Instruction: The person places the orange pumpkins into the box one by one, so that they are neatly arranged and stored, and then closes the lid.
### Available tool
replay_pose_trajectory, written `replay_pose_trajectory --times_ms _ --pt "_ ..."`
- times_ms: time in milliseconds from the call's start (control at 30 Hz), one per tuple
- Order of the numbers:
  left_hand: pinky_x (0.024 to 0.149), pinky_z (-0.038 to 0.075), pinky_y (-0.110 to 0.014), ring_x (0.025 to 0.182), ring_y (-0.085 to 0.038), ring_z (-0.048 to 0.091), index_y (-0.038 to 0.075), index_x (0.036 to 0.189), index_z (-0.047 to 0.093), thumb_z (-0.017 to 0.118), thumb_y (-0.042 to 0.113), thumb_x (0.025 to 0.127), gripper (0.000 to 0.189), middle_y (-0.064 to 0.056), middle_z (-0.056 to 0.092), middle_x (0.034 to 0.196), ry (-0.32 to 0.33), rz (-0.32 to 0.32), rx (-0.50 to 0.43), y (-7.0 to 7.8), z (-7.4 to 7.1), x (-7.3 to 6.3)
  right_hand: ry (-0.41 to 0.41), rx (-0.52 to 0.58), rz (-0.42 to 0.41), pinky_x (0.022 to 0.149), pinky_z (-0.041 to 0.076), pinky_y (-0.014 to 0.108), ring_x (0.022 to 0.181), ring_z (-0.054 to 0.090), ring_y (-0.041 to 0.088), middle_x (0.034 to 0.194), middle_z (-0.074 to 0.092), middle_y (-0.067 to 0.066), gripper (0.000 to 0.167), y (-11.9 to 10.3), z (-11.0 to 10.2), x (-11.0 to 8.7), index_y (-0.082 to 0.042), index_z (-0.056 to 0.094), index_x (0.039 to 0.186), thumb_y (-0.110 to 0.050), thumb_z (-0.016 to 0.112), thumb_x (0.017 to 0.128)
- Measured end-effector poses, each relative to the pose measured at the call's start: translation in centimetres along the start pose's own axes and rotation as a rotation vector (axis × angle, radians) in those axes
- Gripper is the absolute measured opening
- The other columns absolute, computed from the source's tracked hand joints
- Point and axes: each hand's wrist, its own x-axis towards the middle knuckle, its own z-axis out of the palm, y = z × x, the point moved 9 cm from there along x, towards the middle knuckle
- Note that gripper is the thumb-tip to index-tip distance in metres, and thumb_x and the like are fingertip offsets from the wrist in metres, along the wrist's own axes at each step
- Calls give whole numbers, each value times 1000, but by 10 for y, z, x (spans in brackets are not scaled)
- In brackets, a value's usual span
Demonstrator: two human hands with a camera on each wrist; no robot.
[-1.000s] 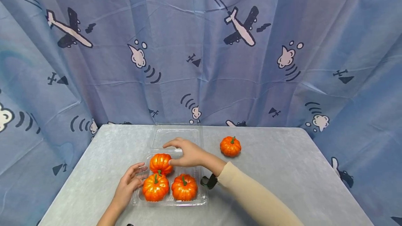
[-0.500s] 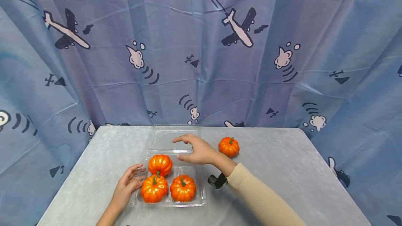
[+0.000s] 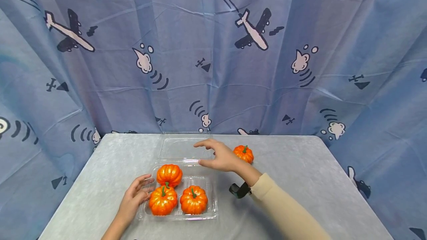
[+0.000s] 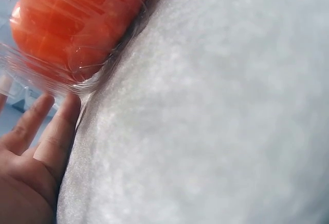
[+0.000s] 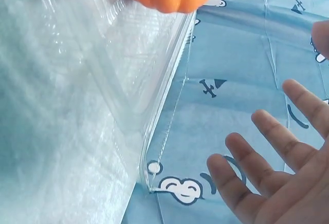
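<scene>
Three glossy orange toy pumpkins sit in a clear plastic clamshell container: one at back left, one at front left, one at front right. The back right part of the container holds no pumpkin. My left hand rests with extended fingertips at its left wall; in the left wrist view the fingers meet the clear plastic beside a pumpkin. Above the container's back right side, my right hand is spread and holds nothing. Just beyond it sits another pumpkin, partly covered by the hand.
The container's clear lid lies folded back toward the table's far edge. A grey table carries everything. Behind it hangs a blue curtain with airplane prints. A black band is on the right wrist.
My right hand has drawn away from the back left pumpkin and moved right, toward the pumpkin outside the container. The left hand has stayed at the container's left side.
</scene>
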Motion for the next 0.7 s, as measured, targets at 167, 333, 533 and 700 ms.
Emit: replay_pose_trajectory --times_ms 167,333,533,700 --pt "75 55 -26 102 -9 64 1 138 42 41 -7 87 52 -31 48 135 1 3 -3 0 0 0 33 5 -14 82 50 43 109 57 27 130 60 3 47 3 -9 -4 -20 60 129 -27 67 82" --pt "76 56 -26 102 -10 64 0 138 42 42 -7 87 51 -31 49 135 0 1 0 -1 0 0 51 5 11 87 50 46 112 57 29 133 58 4 47 9 -17 -8 -20 59 129 -25 67 83" --pt "75 56 -26 102 -9 64 0 137 43 42 -7 86 52 -31 49 135 2 6 1 0 0 0 55 32 88 89 49 52 117 54 31 137 54 4 49 19 -27 -17 -22 57 131 -27 67 84" --pt "75 56 -26 102 -9 64 0 137 43 42 -8 86 52 -31 49 134 3 11 4 0 0 0 85 20 87 87 49 52 117 54 33 134 56 6 47 26 -38 -23 -21 58 131 -25 68 85"
